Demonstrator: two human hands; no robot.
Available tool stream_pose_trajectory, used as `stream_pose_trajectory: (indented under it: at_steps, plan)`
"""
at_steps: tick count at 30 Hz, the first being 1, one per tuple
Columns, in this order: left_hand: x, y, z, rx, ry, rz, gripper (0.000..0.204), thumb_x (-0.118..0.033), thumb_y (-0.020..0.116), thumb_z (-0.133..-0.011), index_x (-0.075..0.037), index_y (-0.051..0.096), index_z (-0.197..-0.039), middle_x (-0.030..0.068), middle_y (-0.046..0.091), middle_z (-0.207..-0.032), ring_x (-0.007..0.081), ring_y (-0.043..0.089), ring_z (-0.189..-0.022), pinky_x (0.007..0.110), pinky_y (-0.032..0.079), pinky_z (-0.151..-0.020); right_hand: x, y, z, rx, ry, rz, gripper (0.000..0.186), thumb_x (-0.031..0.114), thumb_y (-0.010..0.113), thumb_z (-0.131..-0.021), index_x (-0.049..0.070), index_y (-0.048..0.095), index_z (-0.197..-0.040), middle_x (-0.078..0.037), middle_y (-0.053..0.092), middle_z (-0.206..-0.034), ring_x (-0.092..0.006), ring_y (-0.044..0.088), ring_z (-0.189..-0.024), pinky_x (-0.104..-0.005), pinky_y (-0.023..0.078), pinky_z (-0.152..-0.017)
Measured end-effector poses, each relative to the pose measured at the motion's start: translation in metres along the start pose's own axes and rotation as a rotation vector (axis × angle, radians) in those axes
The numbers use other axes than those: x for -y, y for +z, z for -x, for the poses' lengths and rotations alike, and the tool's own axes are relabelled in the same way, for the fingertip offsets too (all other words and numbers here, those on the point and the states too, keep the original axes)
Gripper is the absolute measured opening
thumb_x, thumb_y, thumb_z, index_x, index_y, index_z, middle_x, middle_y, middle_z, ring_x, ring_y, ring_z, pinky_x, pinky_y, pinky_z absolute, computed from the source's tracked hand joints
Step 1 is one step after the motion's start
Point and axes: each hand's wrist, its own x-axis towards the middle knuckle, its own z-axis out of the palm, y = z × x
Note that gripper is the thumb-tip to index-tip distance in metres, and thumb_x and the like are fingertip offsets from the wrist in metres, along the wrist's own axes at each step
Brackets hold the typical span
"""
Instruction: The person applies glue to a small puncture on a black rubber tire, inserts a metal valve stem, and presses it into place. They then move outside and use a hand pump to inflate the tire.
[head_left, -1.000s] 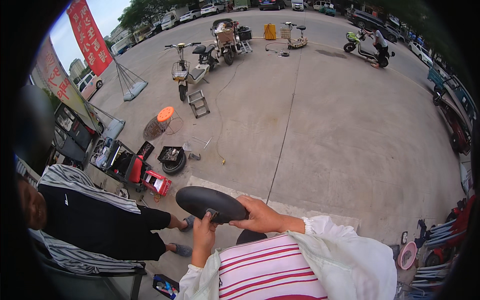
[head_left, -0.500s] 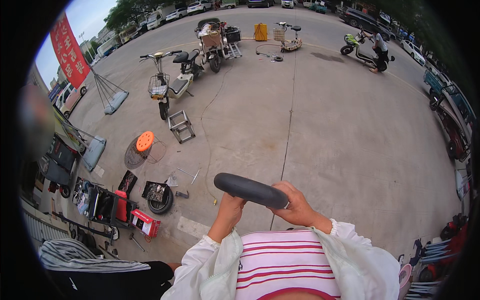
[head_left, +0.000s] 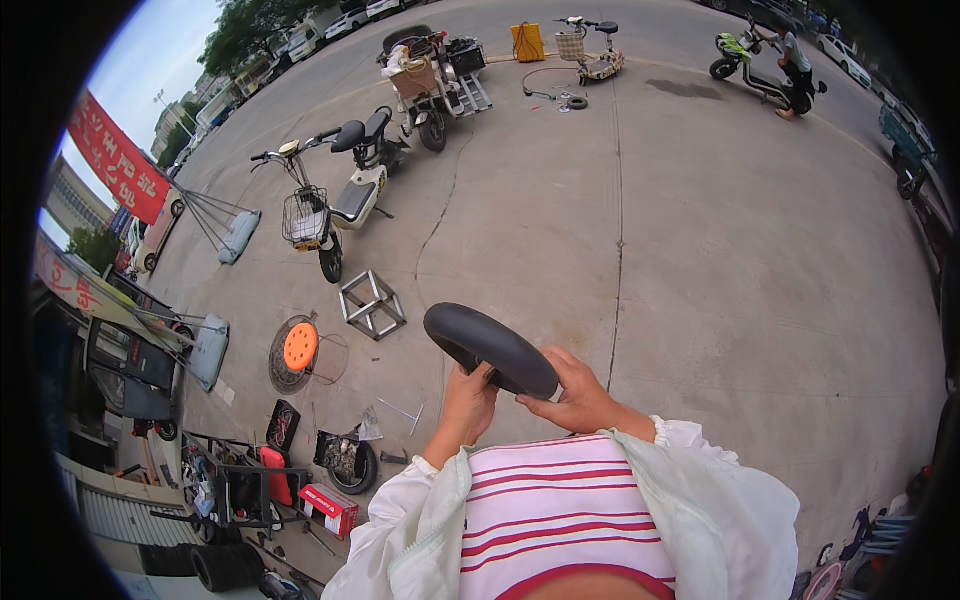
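Note:
A black rubber tire [head_left: 488, 340] is held up in front of my chest, tilted so that part of its inner opening shows. My left hand [head_left: 468, 408] grips its lower left, with the fingertips reaching inside the rim edge. On the right end, my right hand [head_left: 582, 392] clasps the tire, thumb beneath and fingers partly hidden behind it. Both hands are closed on the rubber.
On the pavement at left are an orange stool [head_left: 300, 347], a metal cube frame [head_left: 371, 304], a T-shaped wrench [head_left: 402, 415], a black parts tray [head_left: 340, 455] over another tire, and a red box [head_left: 330, 508]. A white electric scooter [head_left: 352, 200] stands beyond.
The tire has tilted, and its opening now shows more. My left fingers have shifted to its inner edge. The view has swung left, and the seated person at lower left is out of sight.

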Motion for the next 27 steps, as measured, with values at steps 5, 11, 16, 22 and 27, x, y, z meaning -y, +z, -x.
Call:
stream_pose_trajectory:
  at_steps: [5, 11, 16, 22, 27]
  plan:
    - [-0.029, -0.026, -0.131, -0.058, 0.150, -0.281, 0.014, -0.009, 0.063, -0.090, -0.007, 0.056, -0.102, -0.0012, 0.061, -0.083, 0.0065, 0.051, -0.064, 0.020, 0.036, -0.052, -0.064, -0.027, -0.143, 0.297, -0.032, -0.010, 0.044, 0.019, 0.076, -0.079, 0.006, 0.054, -0.115, -0.011, 0.055, -0.108, -0.0298, 0.059, -0.094, -0.0376, 0.049, -0.076]
    - [-0.056, -0.011, -0.325, -0.022, 0.088, -0.062, 0.020, -0.009, 0.057, -0.092, -0.003, 0.056, -0.111, 0.0096, 0.066, -0.101, 0.0206, 0.065, -0.091, 0.033, 0.053, -0.081, -0.173, -0.066, -0.308, 0.328, -0.025, -0.011, 0.050, 0.018, 0.078, -0.078, 0.004, 0.055, -0.119, -0.012, 0.057, -0.111, -0.0289, 0.058, -0.100, -0.0366, 0.049, -0.084]
    - [-0.112, 0.030, -0.517, 0.112, 0.020, -0.105, 0.013, -0.011, 0.060, -0.093, -0.005, 0.060, -0.105, 0.0031, 0.066, -0.094, 0.0112, 0.062, -0.080, 0.025, 0.049, -0.072, -0.229, -0.114, -0.466, 0.178, -0.050, 0.040, 0.045, 0.019, 0.078, -0.077, 0.006, 0.057, -0.115, -0.011, 0.057, -0.107, -0.0281, 0.058, -0.093, -0.0357, 0.048, -0.080]
    - [-0.155, 0.128, -0.713, 0.329, -0.075, -0.163, 0.016, -0.016, 0.062, -0.093, -0.008, 0.059, -0.107, 0.0014, 0.067, -0.098, 0.0072, 0.060, -0.079, 0.021, 0.043, -0.064, -0.285, -0.184, -0.609, -0.092, 0.116, 0.073, 0.051, 0.016, 0.079, -0.076, 0.005, 0.056, -0.120, -0.011, 0.057, -0.103, -0.0261, 0.059, -0.092, -0.0353, 0.049, -0.078]
    - [-0.159, 0.145, -0.883, 0.354, -0.150, -0.177, 0.017, -0.017, 0.063, -0.093, -0.009, 0.059, -0.107, 0.0015, 0.066, -0.096, 0.0052, 0.059, -0.076, 0.019, 0.038, -0.058, -0.384, -0.233, -0.730, -0.139, 0.123, -0.035, 0.052, 0.015, 0.079, -0.076, 0.004, 0.055, -0.121, -0.010, 0.056, -0.107, -0.0238, 0.058, -0.096, -0.0348, 0.048, -0.079]
